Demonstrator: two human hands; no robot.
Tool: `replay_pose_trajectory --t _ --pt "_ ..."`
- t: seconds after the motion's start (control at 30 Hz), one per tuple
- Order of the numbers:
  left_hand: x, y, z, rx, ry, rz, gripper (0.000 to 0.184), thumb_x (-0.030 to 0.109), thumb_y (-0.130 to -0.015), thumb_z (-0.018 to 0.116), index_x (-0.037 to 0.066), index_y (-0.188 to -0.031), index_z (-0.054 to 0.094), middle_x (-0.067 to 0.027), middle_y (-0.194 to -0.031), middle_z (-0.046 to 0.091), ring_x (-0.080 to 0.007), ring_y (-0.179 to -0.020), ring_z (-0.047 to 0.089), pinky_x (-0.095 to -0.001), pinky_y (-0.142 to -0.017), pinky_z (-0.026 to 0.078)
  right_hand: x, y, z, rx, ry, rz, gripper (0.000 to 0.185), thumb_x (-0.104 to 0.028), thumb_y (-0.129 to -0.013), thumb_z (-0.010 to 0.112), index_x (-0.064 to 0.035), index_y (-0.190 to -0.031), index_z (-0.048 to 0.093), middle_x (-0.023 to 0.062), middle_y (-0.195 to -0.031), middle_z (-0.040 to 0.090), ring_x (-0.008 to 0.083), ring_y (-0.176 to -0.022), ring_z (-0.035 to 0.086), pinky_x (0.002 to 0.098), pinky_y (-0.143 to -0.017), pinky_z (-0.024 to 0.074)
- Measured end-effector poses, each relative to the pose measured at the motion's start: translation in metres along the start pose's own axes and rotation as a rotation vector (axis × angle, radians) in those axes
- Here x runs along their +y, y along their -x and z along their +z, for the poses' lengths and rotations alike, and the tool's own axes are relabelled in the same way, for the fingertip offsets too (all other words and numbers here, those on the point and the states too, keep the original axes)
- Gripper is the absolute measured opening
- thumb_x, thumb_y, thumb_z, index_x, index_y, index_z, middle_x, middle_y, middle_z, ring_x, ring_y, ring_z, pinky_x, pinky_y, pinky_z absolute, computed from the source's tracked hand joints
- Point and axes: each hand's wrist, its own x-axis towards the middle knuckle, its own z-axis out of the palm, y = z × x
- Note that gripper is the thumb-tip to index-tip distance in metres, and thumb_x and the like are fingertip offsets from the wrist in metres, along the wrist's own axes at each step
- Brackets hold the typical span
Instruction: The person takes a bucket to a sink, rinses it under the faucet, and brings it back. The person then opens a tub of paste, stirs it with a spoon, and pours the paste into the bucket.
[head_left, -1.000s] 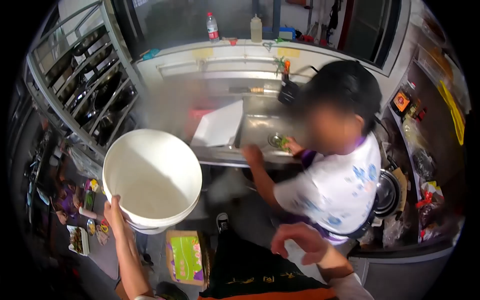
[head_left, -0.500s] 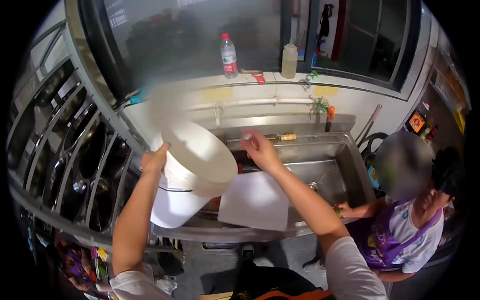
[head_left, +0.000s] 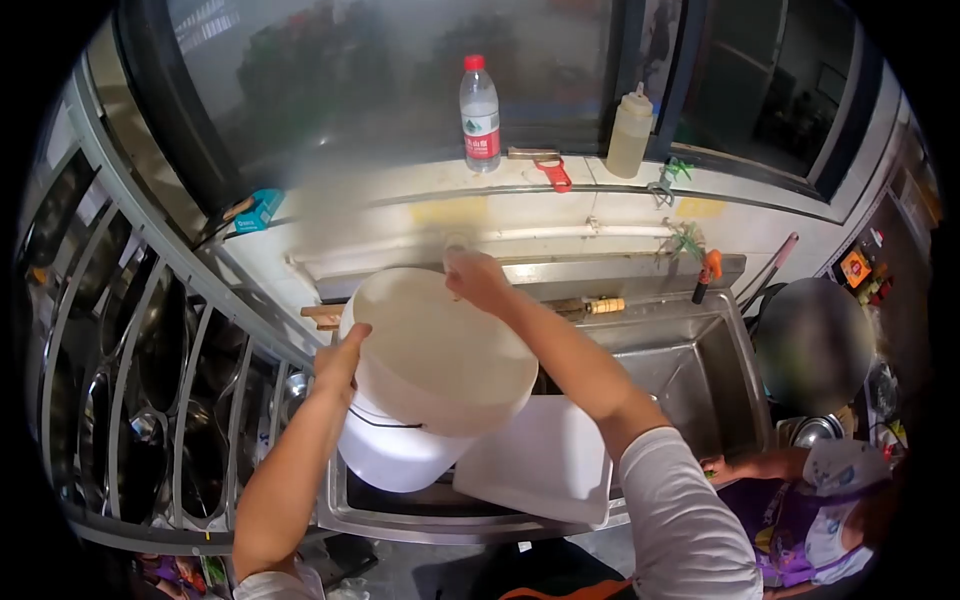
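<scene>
A large white bucket (head_left: 400, 455) with a thin wire handle stands over the left part of the steel sink, its wide mouth turned up towards me. My left hand (head_left: 340, 365) grips its left rim, thumb over the edge. Beyond the far rim, my right hand (head_left: 478, 280) is closed round a pale tap (head_left: 456, 243) on the wall pipe; the fingers hide most of it. The bottom of the bucket's inside cannot be made out. A white flat-sided piece (head_left: 540, 465) lies across the sink just right of the bucket.
The steel sink (head_left: 745, 400) has a basin on the right. A metal rack (head_left: 190, 420) of pans stands left. On the ledge are a water bottle (head_left: 480, 120), a red peeler (head_left: 553, 175) and a squeeze bottle (head_left: 630, 135). A co-worker's hand (head_left: 718, 470) is at the right.
My right hand has moved up and left from above the sink to the tap. The bucket sits more upright, with my left hand still on its rim. My view has shifted.
</scene>
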Motion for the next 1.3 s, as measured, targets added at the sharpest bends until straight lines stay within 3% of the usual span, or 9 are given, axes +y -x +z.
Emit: replay_pose_trajectory --t 0.2,0.5,0.57,0.6,0.7,0.87,1.0,1.13,1.3 --pt "0.020 0.009 0.007 -0.001 -0.009 0.018 0.041 0.035 -0.056 0.068 -0.001 -0.068 0.052 -0.0045 -0.058 0.047 -0.0139 -0.038 0.035 -0.0281 -0.036 0.024 0.046 -0.024 -0.048 -0.097 0.157 -0.332 0.011 -0.017 -0.069 0.059 -0.0086 -0.072 0.052 0.0075 -0.068 0.056 0.0260 -0.069 0.055 0.0373 -0.058 0.0437" --pt "0.006 -0.002 0.002 0.014 -0.013 -0.004 0.035 0.033 -0.056 0.066 0.002 -0.061 0.051 -0.0030 -0.051 0.043 -0.0124 -0.034 0.033 -0.0285 -0.033 0.023 0.044 -0.032 -0.052 -0.172 0.138 -0.206 0.018 -0.025 -0.067 0.063 -0.0090 -0.068 0.054 0.0065 -0.067 0.056 0.0261 -0.068 0.055 0.0373 -0.056 0.0422" --pt "0.011 0.003 -0.006 -0.025 -0.036 -0.096 0.047 0.029 -0.061 0.065 -0.008 -0.088 0.052 -0.0102 -0.075 0.056 -0.0181 -0.058 0.054 -0.0296 -0.051 0.044 0.044 -0.030 -0.049 -0.179 0.113 -0.199 0.018 -0.025 -0.067 0.063 -0.0090 -0.068 0.054 0.0067 -0.067 0.056 0.0262 -0.068 0.055 0.0375 -0.057 0.0421" --pt "0.011 0.008 -0.007 -0.019 -0.035 -0.101 0.047 0.029 -0.061 0.065 -0.008 -0.088 0.052 -0.0102 -0.075 0.056 -0.0181 -0.058 0.054 -0.0296 -0.051 0.044 0.044 -0.032 -0.049 -0.198 0.103 -0.188 0.018 -0.025 -0.067 0.063 -0.0091 -0.068 0.054 0.0069 -0.067 0.056 0.0263 -0.068 0.055 0.0374 -0.057 0.0422" --pt "0.011 0.016 -0.004 0.066 -0.113 -0.064 0.034 0.033 -0.057 0.066 0.003 -0.057 0.050 -0.0022 -0.050 0.043 -0.0121 -0.033 0.033 -0.0287 -0.033 0.023 0.046 -0.033 -0.051 -0.217 0.084 -0.178 0.018 -0.025 -0.067 0.063 -0.0093 -0.068 0.055 0.0071 -0.067 0.056 0.0265 -0.068 0.055 0.0373 -0.057 0.0421" --pt "0.004 0.018 -0.008 0.095 -0.034 -0.035 0.039 0.033 -0.058 0.067 -0.002 -0.074 0.057 -0.0053 -0.060 0.052 -0.0135 -0.043 0.043 -0.0267 -0.038 0.028 0.055 -0.033 -0.042 -0.128 0.074 -0.313 0.014 -0.025 -0.068 0.059 -0.0110 -0.073 0.058 0.0076 -0.066 0.056 0.0265 -0.066 0.056 0.0371 -0.055 0.0425" --pt "-0.009 0.007 -0.012 -0.204 0.254 0.072 0.049 0.025 -0.066 0.064 -0.007 -0.101 0.051 -0.0162 -0.095 0.057 -0.0246 -0.083 0.058 -0.0327 -0.074 0.046 0.076 -0.034 -0.004 -0.013 0.271 -0.421 0.010 -0.022 -0.065 0.055 -0.0149 -0.069 0.060 0.0079 -0.064 0.056 0.0278 -0.063 0.056 0.0404 -0.055 0.0417" --pt "-0.013 0.002 -0.016 -0.168 0.184 0.023 0.047 0.025 -0.066 0.060 -0.007 -0.100 0.050 -0.0145 -0.089 0.057 -0.0233 -0.078 0.057 -0.0327 -0.067 0.045 0.045 -0.029 -0.040 -0.241 0.253 -0.176 0.015 -0.026 -0.065 0.059 -0.0126 -0.070 0.056 0.0065 -0.068 0.055 0.0248 -0.067 0.056 0.0381 -0.058 0.0416" --pt "-0.005 0.006 -0.018 -0.236 0.203 -0.012 0.045 0.025 -0.065 0.061 -0.005 -0.098 0.051 -0.0122 -0.086 0.056 -0.0215 -0.077 0.056 -0.0308 -0.067 0.044 0.045 -0.024 -0.026 -0.134 0.234 -0.258 0.011 -0.018 -0.069 0.059 -0.0088 -0.074 0.055 0.0064 -0.075 0.053 0.0250 -0.074 0.053 0.0360 -0.061 0.0425"
